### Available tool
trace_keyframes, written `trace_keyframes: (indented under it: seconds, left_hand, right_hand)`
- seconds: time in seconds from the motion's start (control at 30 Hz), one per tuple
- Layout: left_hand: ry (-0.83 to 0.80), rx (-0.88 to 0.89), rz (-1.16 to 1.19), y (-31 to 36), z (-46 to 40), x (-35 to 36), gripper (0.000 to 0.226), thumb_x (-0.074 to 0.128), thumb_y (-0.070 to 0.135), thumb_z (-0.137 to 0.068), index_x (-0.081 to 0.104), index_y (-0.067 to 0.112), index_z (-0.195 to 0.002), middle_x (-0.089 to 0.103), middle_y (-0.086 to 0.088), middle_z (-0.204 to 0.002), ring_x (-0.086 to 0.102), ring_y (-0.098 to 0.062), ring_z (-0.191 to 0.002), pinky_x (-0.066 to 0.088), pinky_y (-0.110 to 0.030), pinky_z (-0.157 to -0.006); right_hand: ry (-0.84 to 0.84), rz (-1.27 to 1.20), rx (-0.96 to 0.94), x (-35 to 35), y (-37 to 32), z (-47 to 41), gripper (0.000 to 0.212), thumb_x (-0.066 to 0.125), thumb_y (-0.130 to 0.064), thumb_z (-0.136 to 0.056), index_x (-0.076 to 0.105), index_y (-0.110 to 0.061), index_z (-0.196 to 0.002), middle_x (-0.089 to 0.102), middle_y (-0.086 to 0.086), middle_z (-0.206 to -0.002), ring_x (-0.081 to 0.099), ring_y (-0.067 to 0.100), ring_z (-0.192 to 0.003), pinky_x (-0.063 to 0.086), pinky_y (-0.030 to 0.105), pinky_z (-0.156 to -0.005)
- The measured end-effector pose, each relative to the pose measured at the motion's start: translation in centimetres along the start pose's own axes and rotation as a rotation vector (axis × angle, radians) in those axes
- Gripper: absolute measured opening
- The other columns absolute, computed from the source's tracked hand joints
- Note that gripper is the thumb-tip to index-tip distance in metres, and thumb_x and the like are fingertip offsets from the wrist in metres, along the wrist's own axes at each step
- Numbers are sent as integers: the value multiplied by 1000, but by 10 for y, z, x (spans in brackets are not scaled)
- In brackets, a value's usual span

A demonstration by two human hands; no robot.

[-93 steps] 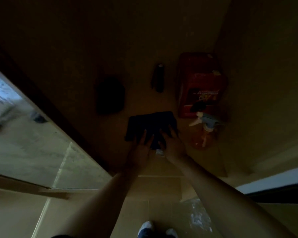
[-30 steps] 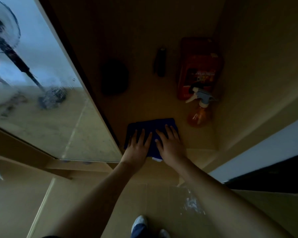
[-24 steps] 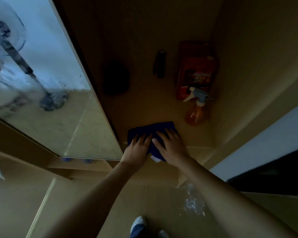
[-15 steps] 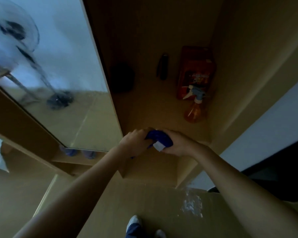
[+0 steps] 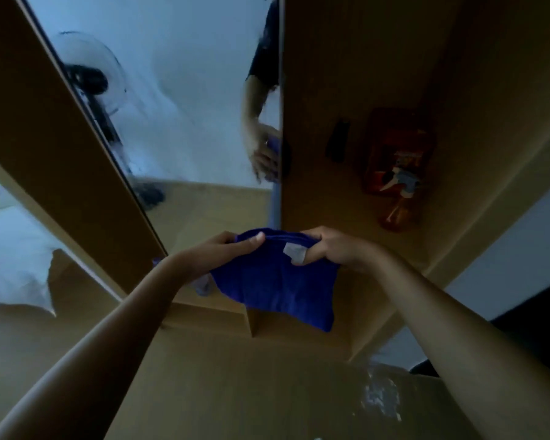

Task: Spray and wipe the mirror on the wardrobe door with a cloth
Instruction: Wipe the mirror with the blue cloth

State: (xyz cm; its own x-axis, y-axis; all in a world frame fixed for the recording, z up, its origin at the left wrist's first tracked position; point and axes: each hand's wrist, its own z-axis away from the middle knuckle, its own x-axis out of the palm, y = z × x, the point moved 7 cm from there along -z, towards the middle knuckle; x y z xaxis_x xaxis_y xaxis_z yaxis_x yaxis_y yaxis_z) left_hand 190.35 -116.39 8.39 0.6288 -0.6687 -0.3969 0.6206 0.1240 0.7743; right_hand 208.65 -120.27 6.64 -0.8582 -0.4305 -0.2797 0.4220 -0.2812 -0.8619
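The mirror [image 5: 185,100] was seen at ten o'clock. The blue cloth [image 5: 277,281], its white tag [image 5: 294,251] unreadable, was gripped centrally by the left hand [image 5: 232,249] and right hand [image 5: 334,247], fingers curled on it. At two o'clock, the spray bottle [image 5: 399,201] was blurred against a red box [image 5: 397,147], its print illegible.

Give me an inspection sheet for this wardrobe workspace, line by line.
Surface: wooden wardrobe shelf, dim; items stand on it.
Job's things: blue cloth held up off the shelf, hanging below both hands; mirror on the open door at left, hazy; orange spray bottle standing on the shelf, untouched.
Clutter: red box behind the bottle; small dark object left of the box.
Hands: left hand and right hand each pinch the cloth's upper edge.
Cables: nothing seen.
Surroundings: the mirror reflects a standing fan, a white wall and the person's arm; white pillow at lower left; pale scuff on the floor.
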Motion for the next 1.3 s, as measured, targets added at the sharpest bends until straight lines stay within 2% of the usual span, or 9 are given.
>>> trace_keyframes:
  seconds: [0.13, 0.27, 0.47, 0.6, 0.73, 0.87, 1.13, 1.23, 1.3]
  left_hand:
    - [-30, -45, 320, -38, 26, -44, 84, 77, 72, -57, 62, 16, -118, 68, -11, -116, 68, -23, -97, 53, -29, -74]
    - [-60, 11, 521, -52, 49, -80, 54, 70, 47, -78, 64, 10, -117, 72, -11, -112, 70, -26, -100, 53, -39, -86]
    - [161, 178, 535, -56, 67, -131, 22, 63, 27, -93, 68, 9, -104, 75, -13, -93, 73, -24, -82, 60, -31, -67]
    - [271, 228, 655, -60, 73, -150, 22, 59, 27, -95, 67, 11, -109, 74, -13, -98, 72, -28, -88, 58, -37, -74]
    - [311, 265, 866, -55, 79, -157, 19, 56, 30, -98, 64, 18, -111, 74, -10, -99, 72, -26, -86, 59, -36, -67]
    - [264, 253, 1142, -53, 73, -161, 30, 56, 35, -97, 59, 21, -124, 71, -12, -114, 68, -34, -103, 57, -49, -84]
    - [210, 212, 1481, -69, 60, -165, 43, 48, 43, -99, 56, 15, -132, 63, -14, -128, 58, -33, -118, 44, -47, -101]
    - [286, 181, 1549, -80, 62, -165, 39, 47, 40, -100, 56, 10, -125, 64, -15, -119, 61, -29, -107, 47, -41, -87]
    - [297, 158, 1619, -88, 60, -161, 47, 49, 39, -99, 47, 10, -135, 58, -18, -129, 57, -31, -114, 47, -41, -86]
  right_hand:
    - [8, -156, -71, 35, -38, -13, 28, 70, -15, -75, 68, -11, -103, 71, 6, -103, 69, 23, -94, 53, 29, -74]
    - [63, -222, -121, 64, -76, -30, 19, 73, -14, -72, 71, -16, -91, 73, 3, -100, 69, 23, -94, 53, 31, -75]
    - [314, -108, -224, 85, -117, -47, 33, 77, -7, -77, 69, -18, -107, 72, 4, -104, 68, 22, -97, 54, 39, -83]
    - [514, -157, -348, 92, -134, -52, 27, 80, -14, -77, 70, -25, -99, 72, -4, -97, 67, 11, -91, 56, 32, -78]
    - [646, -347, -400, 99, -134, -64, 51, 80, -12, -75, 60, -24, -121, 64, -8, -112, 62, 13, -104, 56, 36, -85]
    - [785, -455, -350, 102, -125, -70, 52, 80, -8, -76, 54, -19, -120, 61, -6, -110, 60, 12, -101, 54, 23, -76]
    - [582, -654, -584, 88, -134, -55, 14, 65, -6, -84, 63, -9, -97, 67, 3, -93, 64, 13, -87, 51, 27, -79]
    - [432, -907, -552, 82, -128, -62, 48, 77, -37, -76, 58, -14, -114, 65, 5, -107, 64, 17, -96, 52, 31, -84]
    - [406, -998, -561, 78, -127, -63, 42, 64, -36, -87, 53, -17, -123, 63, 2, -114, 65, 14, -101, 55, 29, -83]
